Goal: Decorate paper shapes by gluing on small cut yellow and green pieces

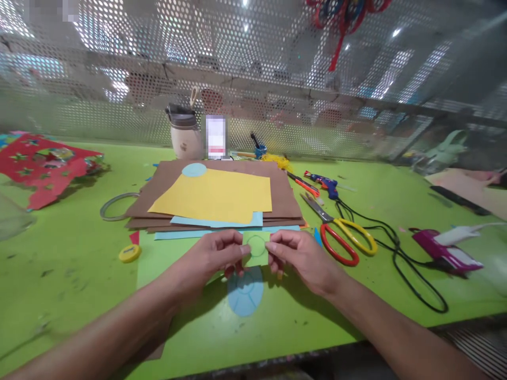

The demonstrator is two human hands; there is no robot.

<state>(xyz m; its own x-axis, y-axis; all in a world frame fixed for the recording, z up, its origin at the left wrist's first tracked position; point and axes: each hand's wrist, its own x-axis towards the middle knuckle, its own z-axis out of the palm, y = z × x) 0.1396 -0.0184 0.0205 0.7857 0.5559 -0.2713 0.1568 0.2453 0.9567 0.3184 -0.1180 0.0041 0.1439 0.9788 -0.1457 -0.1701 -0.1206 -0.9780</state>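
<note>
A small light-green paper square (255,260) with a circle drawn on it is pinched between my two hands. My left hand (216,252) grips its left edge with thumb and fingers. On the opposite edge, the thumb and fingers of my right hand (299,258) are closed. Below the square, a light-blue paper disc (244,301) with drawn curves lies on the table, its upper part hidden. Just beyond my hands is a stack of brown sheets (285,192), topped by a yellow sheet (217,195) and a small light-blue disc (194,169).
Scissors (327,217) with red and yellow handles lie at right, near a glue gun (327,184) and a black cable (396,240). A yellow round tape-measure-like item (130,253) and a ring (106,207) are at left. A lidded cup (185,134) stands behind the stack.
</note>
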